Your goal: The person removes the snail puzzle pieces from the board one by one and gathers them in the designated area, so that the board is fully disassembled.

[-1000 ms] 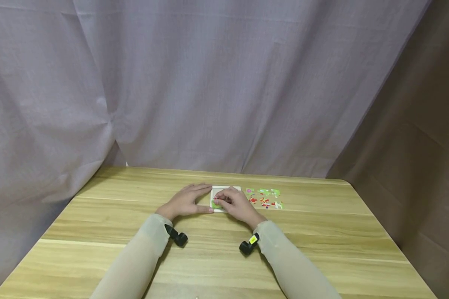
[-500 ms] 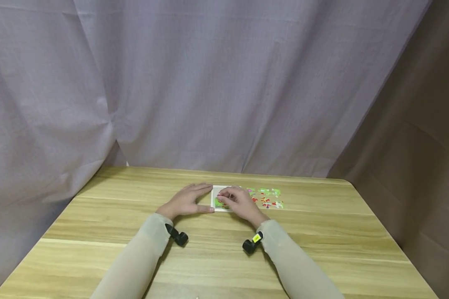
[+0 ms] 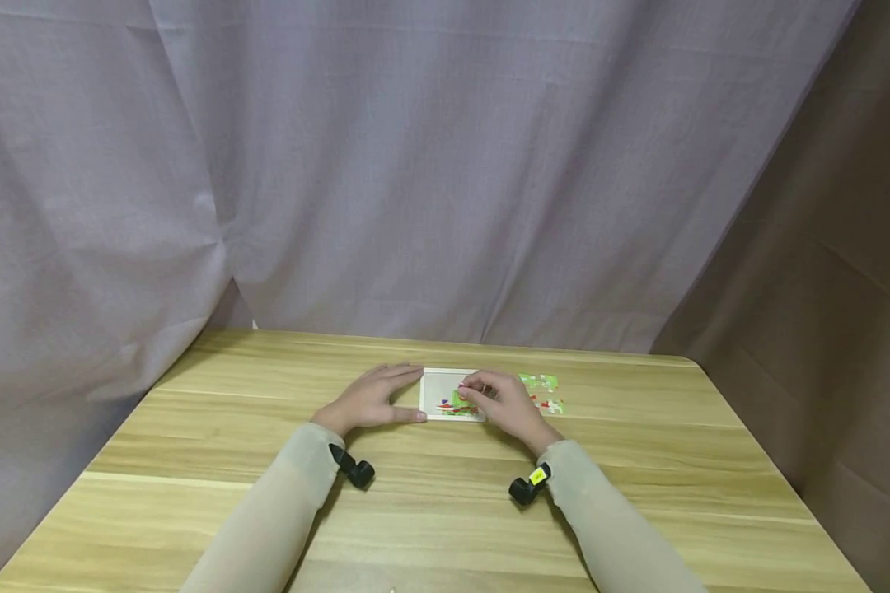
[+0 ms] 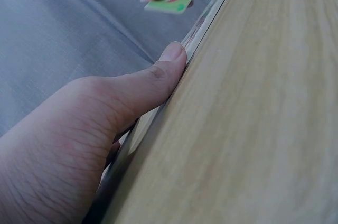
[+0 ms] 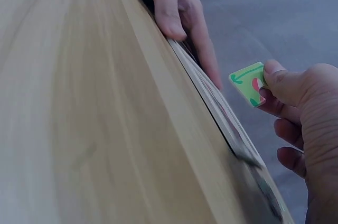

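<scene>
My right hand pinches a green puzzle piece between thumb and fingers, above the right part of a white-rimmed puzzle tray. In the right wrist view, the piece carries red and darker green marks and is held up off the tray. My left hand lies flat at the tray's left side, fingers straight, fingertips at the far left corner and thumb at the near left corner. Several colourful puzzle pieces lie along the tray's near edge, partly covered by the right hand.
Loose green puzzle pieces and red-and-white pieces lie on the wooden table, right of the tray, some hidden behind the right hand. A grey curtain hangs behind the table's far edge.
My right hand has moved rightward over the tray with the green puzzle piece in its fingers, uncovering pieces along the near edge and hiding some loose ones. My left hand has stayed put.
</scene>
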Available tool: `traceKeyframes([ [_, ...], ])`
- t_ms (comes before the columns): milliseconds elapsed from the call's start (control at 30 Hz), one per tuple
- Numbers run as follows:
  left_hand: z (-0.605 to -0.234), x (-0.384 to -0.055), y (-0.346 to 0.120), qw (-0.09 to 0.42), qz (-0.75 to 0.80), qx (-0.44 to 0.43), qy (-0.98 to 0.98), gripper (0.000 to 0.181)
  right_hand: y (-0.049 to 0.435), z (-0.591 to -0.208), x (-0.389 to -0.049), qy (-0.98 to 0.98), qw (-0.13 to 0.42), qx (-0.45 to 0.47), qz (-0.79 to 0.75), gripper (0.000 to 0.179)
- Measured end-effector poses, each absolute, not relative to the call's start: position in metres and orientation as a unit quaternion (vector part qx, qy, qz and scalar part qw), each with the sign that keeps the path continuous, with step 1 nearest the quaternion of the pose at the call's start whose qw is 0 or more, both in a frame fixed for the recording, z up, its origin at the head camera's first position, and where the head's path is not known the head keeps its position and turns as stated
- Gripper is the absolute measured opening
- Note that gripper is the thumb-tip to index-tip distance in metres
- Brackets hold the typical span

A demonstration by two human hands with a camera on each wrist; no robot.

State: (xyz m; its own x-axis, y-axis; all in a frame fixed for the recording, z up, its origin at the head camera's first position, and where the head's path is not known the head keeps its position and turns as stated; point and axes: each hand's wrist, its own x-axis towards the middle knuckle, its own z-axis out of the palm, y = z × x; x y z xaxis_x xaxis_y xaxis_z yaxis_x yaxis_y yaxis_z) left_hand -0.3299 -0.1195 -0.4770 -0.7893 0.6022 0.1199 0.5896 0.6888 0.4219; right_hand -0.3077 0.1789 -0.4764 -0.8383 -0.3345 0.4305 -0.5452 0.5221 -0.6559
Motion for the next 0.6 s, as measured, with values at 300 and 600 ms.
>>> traceKeyframes([
  [300, -0.477, -0.331, -0.119, 0.015, 0.223, 0.324, 0.919, 0.095, 0.223, -0.475, -0.295, -0.877, 0.133, 0.238, 0.395, 0.005],
  [600, -0.477, -0.331, -0.120, 0.018, 0.224, 0.326, 0.918, 0.095, 0.243, -0.479, -0.284, -0.872, 0.123, 0.271, 0.388, 0.003],
])
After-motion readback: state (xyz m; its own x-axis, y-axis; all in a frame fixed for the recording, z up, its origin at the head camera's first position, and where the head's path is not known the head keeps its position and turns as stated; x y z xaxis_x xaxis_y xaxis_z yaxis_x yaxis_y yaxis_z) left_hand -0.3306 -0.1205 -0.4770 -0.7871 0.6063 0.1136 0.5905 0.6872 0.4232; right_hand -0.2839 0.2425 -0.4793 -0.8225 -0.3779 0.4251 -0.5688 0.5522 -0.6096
